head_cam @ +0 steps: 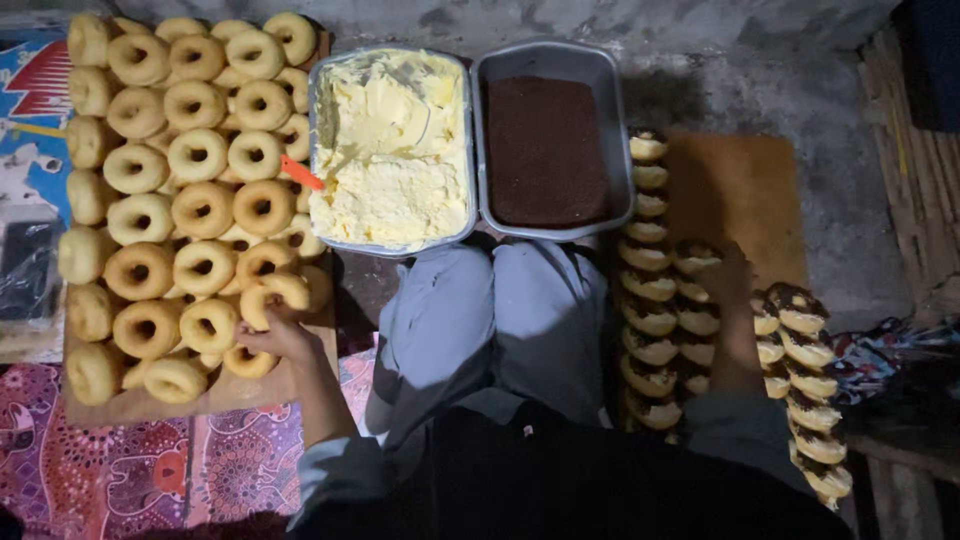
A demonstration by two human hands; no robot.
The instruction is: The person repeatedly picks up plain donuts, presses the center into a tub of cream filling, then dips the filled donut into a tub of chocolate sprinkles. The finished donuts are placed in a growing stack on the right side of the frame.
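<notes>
Looking down, I see my left hand (pixel 278 335) closed around a plain doughnut (pixel 272 296) at the near edge of the piled board (pixel 150 405), my right hand (pixel 722 278) resting on the filled doughnuts (pixel 655 320), its grip indiscernible.

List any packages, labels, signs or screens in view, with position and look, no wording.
Colourful printed sheet: far left edge under the plain ring doughnuts; blue, red and white cartoon artwork, partly hidden.
Clear plastic bag: left edge below that sheet; crumpled, glossy, dark contents unclear.
No screens or signs visible.
</notes>
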